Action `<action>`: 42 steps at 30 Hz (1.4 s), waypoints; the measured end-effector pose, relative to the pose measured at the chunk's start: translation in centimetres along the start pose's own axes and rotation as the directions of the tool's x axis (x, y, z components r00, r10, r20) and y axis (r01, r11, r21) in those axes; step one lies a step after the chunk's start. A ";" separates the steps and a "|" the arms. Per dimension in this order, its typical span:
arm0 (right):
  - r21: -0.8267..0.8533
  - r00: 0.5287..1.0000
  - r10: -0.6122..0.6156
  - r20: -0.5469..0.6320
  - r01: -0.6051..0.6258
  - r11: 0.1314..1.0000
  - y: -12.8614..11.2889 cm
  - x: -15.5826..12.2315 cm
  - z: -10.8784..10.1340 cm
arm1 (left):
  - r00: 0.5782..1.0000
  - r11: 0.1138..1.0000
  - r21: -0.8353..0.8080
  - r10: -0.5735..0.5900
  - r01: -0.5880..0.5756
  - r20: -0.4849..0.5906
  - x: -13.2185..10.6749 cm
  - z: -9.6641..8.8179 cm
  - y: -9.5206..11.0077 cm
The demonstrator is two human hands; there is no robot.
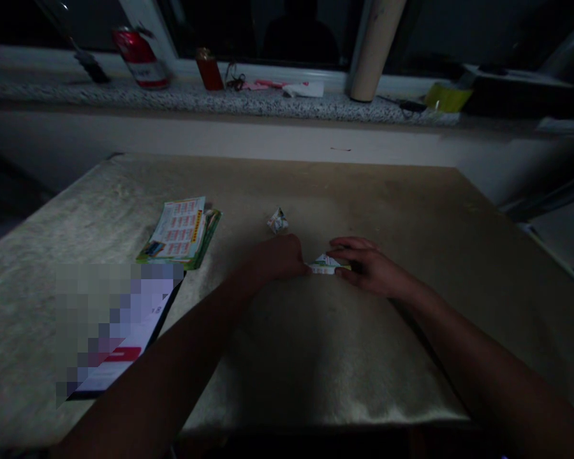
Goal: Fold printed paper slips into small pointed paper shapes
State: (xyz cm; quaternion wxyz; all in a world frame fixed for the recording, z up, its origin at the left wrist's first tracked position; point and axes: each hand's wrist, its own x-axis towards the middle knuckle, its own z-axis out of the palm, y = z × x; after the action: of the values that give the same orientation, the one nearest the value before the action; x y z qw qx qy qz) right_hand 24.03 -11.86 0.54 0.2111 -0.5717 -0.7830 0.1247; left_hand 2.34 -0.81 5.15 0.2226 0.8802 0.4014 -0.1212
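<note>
A small folded piece of printed paper [326,264] lies at the middle of the table, with a pointed top and a straight lower strip. My left hand [283,257] is closed at its left end, the fingers curled and the thumb side at the paper's edge. From the right, my right hand [363,264] pinches the other end between thumb and fingers. Just beyond my left hand sits a small folded paper shape [278,220] with the same kind of print. The fingertips of my left hand are partly hidden.
To the left lies a stack of printed calendar sheets [179,229]. A phone or tablet with a lit screen [138,331] rests nearer me, partly blurred. On the granite windowsill [268,108] stand a red can [141,57], a red lighter-like item [209,69] and a cardboard tube [375,51].
</note>
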 end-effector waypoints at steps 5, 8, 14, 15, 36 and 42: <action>0.096 0.999 -0.037 0.008 0.036 0.995 0.9 -0.2 -0.3 | 1.000 1.000 0.002 0.014 -0.014 0.007 -0.1 -0.1 -0.1; 0.142 0.999 -0.046 0.015 0.043 0.989 1.3 -0.5 -0.7 | 1.000 1.000 -0.006 0.010 -0.010 -0.003 0.0 0.1 -0.4; 0.202 0.999 -0.035 -0.017 0.037 0.979 2.3 -1.2 -1.1 | 0.999 0.999 -0.025 0.029 -0.030 -0.038 0.0 0.6 -1.1; 0.209 0.999 -0.031 -0.025 0.035 0.977 2.4 -1.4 -1.2 | 0.998 0.999 -0.028 0.034 -0.035 -0.047 -0.1 0.6 -1.2; 0.123 0.955 0.144 -0.259 -0.115 0.986 -2.7 0.3 2.2 | 0.924 0.989 0.011 0.143 -0.149 -0.354 -1.2 3.7 0.9; 0.154 0.941 0.195 -0.276 -0.157 0.976 -3.0 0.6 2.5 | 0.955 0.995 -0.026 0.083 -0.095 -0.286 -1.1 2.8 0.6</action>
State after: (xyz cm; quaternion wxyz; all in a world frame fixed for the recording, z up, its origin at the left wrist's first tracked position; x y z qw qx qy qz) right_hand 20.17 -12.12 -0.21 0.3478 -0.6366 -0.6796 0.1088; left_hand 1.97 -3.25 3.32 0.1850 0.9010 0.3915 0.0248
